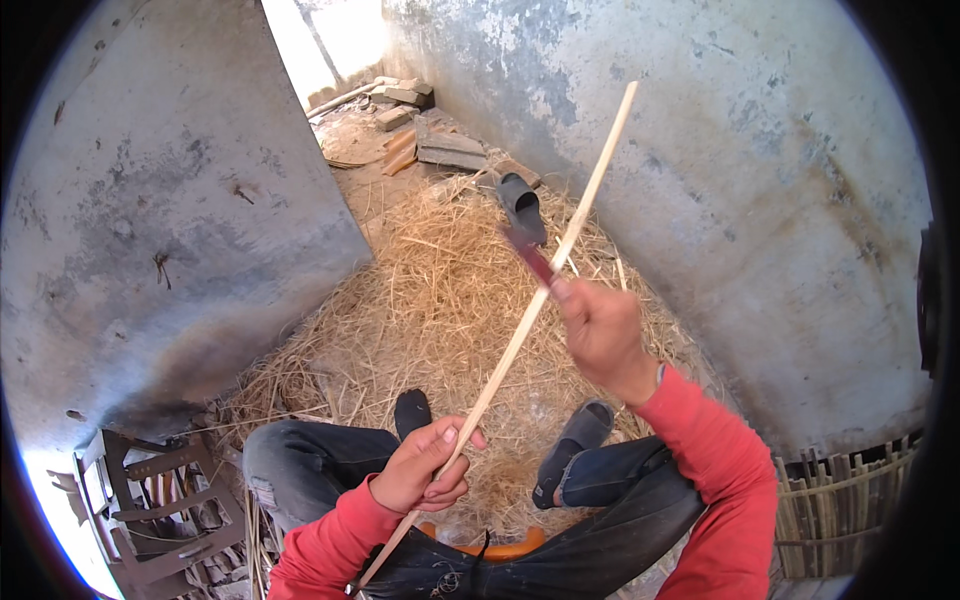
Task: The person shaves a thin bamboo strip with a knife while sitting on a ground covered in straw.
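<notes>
1. Holding one long, pale strip (pixel 500 370), your left hand (pixel 425 465) is closed round its lower part, above your lap; the strip slants up and away to your right.
2. Your right hand (pixel 605 335) is clenched on one dark red tool (pixel 532 258), blurred, which crosses the strip's upper part. Whether that hand also grips the strip, I cannot tell.
3. You have two grey slippers in view: one slipper (pixel 520 208) lies on the straw (pixel 440 270) near the right wall (pixel 740 200), the other is on your right foot.
4. One woven, slatted piece (pixel 845 510) stands at your lower right, one dark frame (pixel 165 490) at your lower left. Several bricks (pixel 400 95) are piled by the bright opening, too jumbled to count.
5. Watch two edges: the left wall (pixel 180 220) stops at a straight edge beside the straw, while the right wall runs on past your right forearm.
6. The strip's top end is free in the air; its lower end comes close to your left thigh. Between the walls, straw spreads across the floor ahead of your feet.
</notes>
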### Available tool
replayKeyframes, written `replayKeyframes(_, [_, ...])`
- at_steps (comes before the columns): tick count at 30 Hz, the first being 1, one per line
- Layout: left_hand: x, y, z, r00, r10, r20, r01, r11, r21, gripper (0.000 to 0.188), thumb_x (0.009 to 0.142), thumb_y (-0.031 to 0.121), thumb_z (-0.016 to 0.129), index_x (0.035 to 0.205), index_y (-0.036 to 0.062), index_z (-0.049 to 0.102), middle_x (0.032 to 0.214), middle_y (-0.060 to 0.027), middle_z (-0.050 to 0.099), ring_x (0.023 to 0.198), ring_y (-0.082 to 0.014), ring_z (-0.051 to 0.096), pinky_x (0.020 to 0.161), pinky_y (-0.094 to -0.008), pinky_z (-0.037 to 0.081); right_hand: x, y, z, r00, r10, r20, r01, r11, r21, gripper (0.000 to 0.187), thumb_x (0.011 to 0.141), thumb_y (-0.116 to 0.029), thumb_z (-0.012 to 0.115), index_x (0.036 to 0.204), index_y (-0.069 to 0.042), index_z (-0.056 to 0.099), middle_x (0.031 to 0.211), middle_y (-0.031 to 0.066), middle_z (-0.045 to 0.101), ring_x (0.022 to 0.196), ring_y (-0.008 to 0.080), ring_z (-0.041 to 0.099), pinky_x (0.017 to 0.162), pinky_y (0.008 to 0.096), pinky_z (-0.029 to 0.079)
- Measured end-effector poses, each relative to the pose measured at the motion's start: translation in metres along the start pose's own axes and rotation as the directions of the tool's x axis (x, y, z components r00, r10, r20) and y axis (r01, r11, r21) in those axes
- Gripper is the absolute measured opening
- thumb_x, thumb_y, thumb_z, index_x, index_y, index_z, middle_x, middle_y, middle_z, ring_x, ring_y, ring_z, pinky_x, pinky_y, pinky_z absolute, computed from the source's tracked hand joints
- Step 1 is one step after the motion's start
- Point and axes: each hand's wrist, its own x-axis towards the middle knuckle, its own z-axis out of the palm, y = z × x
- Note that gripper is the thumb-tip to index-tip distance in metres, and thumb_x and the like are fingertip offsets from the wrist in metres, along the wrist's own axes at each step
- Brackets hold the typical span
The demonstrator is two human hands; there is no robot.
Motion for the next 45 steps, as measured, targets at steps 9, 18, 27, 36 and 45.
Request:
replayKeyframes(9, [0.003, 0.001, -0.008, 1.000, -0.004, -0.011, 0.003, 0.999, -0.054, 0.034, 0.113, 0.034, 0.033, 0.113, 0.0064, 0.053, 0.052, 0.0014, 0.032, 0.039, -0.0068, 0.024, 0.034, -0.0221, 0.023, -0.047, -0.039, 0.030, 0.944, -0.159, 0.290, 0.088, 0.966, 0.242, 0.039, 0.103, -0.030, 0.059, 0.071, -0.007, 0.063, 0.061, 0.0128, 0.060, 0.045, 0.0294, 0.057, 0.043, 0.0420, 0.044])
replayKeyframes(18, [0.002, 0.000, -0.021, 0.986, -0.119, 0.113, 0.149, 0.934, -0.324, 0.032, 0.114, 0.031, 0.031, 0.105, 0.0062, 0.049, 0.052, 0.0014, 0.033, 0.038, -0.0057, 0.026, 0.031, -0.0197, 0.023, 0.004, -0.028, -0.015, 0.918, 0.342, 0.201, -0.390, 0.870, 0.302, 0.022, 0.097, -0.020, 0.074, 0.086, -0.005, 0.061, 0.064, -0.0100, 0.048, 0.059, 0.0010, 0.042, 0.051, 0.0234, 0.036])
replayKeyframes(27, [0.013, -0.018, -0.009, 0.998, 0.023, 0.055, -0.027, 0.997, 0.075, 0.038, 0.113, 0.034, 0.036, 0.131, 0.0031, 0.049, 0.055, -0.0014, 0.042, 0.039, -0.0077, 0.033, 0.037, -0.0212, 0.032, 0.003, -0.014, -0.017, 0.891, 0.425, 0.157, -0.450, 0.786, 0.423, 0.048, 0.087, -0.015, 0.085, 0.069, -0.013, 0.040, 0.061, -0.0088, 0.042, 0.057, 0.0021, 0.036, 0.050, 0.0236, 0.033])
replayKeyframes(36, [0.012, -0.032, -0.008, 0.963, 0.225, -0.150, -0.120, 0.853, 0.507, 0.051, 0.101, 0.005, 0.062, 0.150, 0.0047, 0.049, 0.070, 0.0024, 0.056, 0.056, -0.0031, 0.048, 0.047, -0.0222, 0.036, 0.007, 0.023, -0.034, 0.938, 0.341, 0.060, -0.345, 0.905, 0.251, 0.036, 0.098, -0.030, 0.070, 0.074, -0.005, 0.058, 0.056, -0.0009, 0.051, 0.050, 0.0085, 0.042, 0.047, 0.0299, 0.036])
replayKeyframes(45, [0.011, -0.034, -0.009, 0.925, 0.341, -0.168, -0.186, 0.792, 0.582, 0.051, 0.098, -0.001, 0.064, 0.147, 0.0035, 0.053, 0.068, 0.0057, 0.054, 0.052, -0.0011, 0.042, 0.047, -0.0220, 0.032, 0.011, 0.027, -0.041, 0.972, 0.232, 0.023, -0.228, 0.967, -0.109, 0.044, 0.104, -0.033, 0.058, 0.074, -0.002, 0.061, 0.053, 0.0178, 0.049, 0.044, 0.0312, 0.051, 0.047, 0.0420, 0.038])
